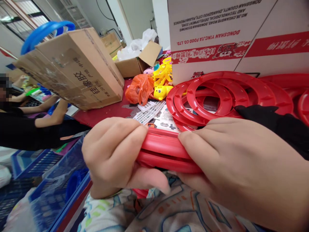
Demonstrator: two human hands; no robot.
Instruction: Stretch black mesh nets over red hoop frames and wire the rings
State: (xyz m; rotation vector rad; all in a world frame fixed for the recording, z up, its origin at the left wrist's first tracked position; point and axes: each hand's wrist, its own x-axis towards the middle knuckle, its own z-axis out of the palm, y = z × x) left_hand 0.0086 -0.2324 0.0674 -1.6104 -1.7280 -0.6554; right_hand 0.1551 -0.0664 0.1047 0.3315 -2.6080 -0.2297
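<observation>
Close to my body, both hands grip a red plastic ring (166,146) edge-on, with a dark groove running along its rim. My left hand (113,154) is closed on its left side, fingers over the top and thumb below. Opposite it, my right hand (229,158) pinches the right side, with its thumb partly hidden underneath. Just beyond the hands, several more red plastic rings (219,77) lie overlapping on the table. A black glove or cloth (272,122) lies against them, above my right hand.
A big white carton (205,35) stands behind the rings. At left, a brown carton (82,71) has blue rings (45,30) on top. An orange plastic bag (140,88), yellow toy parts (163,91) and printed sheets (149,111) lie between. Blue baskets (58,183) and another person (29,125) are left.
</observation>
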